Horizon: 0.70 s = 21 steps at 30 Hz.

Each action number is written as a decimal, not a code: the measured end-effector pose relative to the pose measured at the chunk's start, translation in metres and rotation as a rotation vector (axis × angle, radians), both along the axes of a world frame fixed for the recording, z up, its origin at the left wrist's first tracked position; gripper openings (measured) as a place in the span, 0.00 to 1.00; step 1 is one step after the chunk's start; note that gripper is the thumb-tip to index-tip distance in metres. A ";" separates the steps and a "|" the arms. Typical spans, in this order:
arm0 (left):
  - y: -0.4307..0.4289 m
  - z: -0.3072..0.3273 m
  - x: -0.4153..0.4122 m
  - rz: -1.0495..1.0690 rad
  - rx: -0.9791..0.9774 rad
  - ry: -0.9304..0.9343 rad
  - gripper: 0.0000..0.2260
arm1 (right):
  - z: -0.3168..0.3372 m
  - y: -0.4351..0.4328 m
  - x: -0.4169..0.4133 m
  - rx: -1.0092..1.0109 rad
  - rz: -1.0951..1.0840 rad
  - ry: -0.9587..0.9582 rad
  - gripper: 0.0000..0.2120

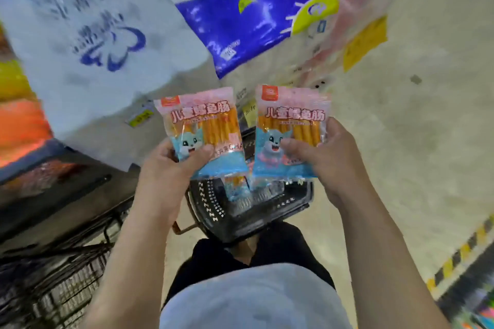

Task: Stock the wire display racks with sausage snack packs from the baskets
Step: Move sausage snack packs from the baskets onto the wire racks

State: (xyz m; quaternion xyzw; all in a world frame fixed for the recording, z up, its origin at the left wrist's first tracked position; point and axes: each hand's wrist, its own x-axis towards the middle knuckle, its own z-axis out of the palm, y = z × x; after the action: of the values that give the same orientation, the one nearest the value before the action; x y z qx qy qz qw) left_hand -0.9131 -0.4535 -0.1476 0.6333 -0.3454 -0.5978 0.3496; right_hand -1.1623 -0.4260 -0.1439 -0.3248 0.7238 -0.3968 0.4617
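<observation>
Hands left [171, 168] and right [318, 160] each clamp one upright sausage pack [200, 131], long axes vertical.

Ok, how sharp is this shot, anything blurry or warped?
Head view: both sausage packs and the hands are fairly sharp; the big bags above smear with motion blur; wide-angle bending toward the edges.

1. Left hand [171, 168]: raised in front of the body, thumb across the front of a snack pack [203, 131], fingers behind it. Pack upright.
2. Right hand [323, 157]: raised level with the left hand, thumb on the front of a second snack pack [290, 131], fingers wrapped behind its right edge.
3. Both forearms bare, angled up and inward toward the packs; hands apart.
</observation>
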 end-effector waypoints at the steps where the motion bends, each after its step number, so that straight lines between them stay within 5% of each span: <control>1: 0.001 0.027 0.004 0.017 -0.049 -0.009 0.15 | 0.025 -0.003 0.006 -0.058 0.006 -0.010 0.19; 10: -0.004 0.200 0.037 0.192 -0.507 -0.056 0.10 | 0.182 -0.044 0.038 -0.472 0.149 -0.114 0.21; 21: 0.039 0.291 0.046 0.492 -0.729 -0.113 0.12 | 0.287 -0.075 0.043 -0.647 0.449 -0.177 0.21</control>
State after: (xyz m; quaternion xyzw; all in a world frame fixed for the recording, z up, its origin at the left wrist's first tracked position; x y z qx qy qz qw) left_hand -0.8671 -0.4150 0.1431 0.5638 -0.3911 -0.3005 0.6625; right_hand -1.1198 -0.5005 0.1429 -0.5680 0.4300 -0.5200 0.4712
